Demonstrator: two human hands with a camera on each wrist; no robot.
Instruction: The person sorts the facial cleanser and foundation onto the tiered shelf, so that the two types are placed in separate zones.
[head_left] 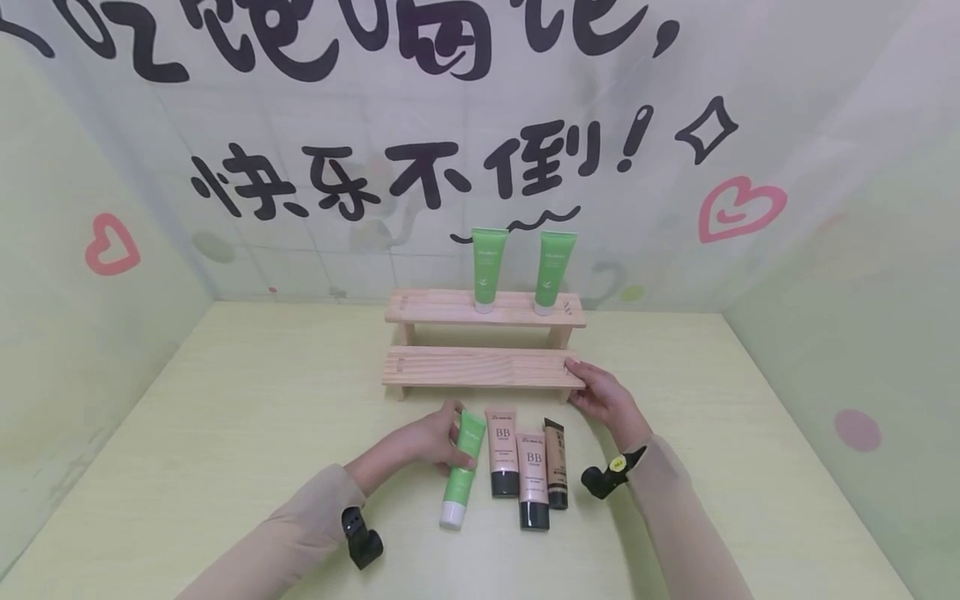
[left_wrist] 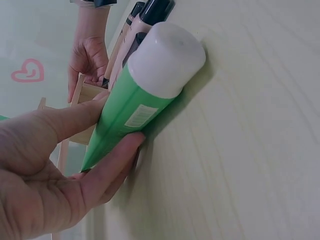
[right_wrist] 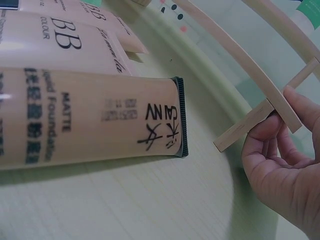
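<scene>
My left hand (head_left: 435, 437) grips a green tube (head_left: 459, 483) with a white cap, thumb on one side and fingers on the other. In the left wrist view the cap of this green tube (left_wrist: 145, 95) points toward the camera, close over the table. My right hand (head_left: 609, 402) holds the right end of the lower step of a wooden two-step stand (head_left: 480, 368); in the right wrist view its fingers pinch the board's end (right_wrist: 287, 115). Two more green tubes (head_left: 488, 268) stand upright, caps down, on the upper step.
Right of the held tube, two pink BB cream tubes (head_left: 502, 450) with black caps lie on the table (head_left: 285, 375). Beside them lies a tan liquid foundation tube (head_left: 557, 467). Printed walls (head_left: 420, 92) enclose the table at the back and both sides.
</scene>
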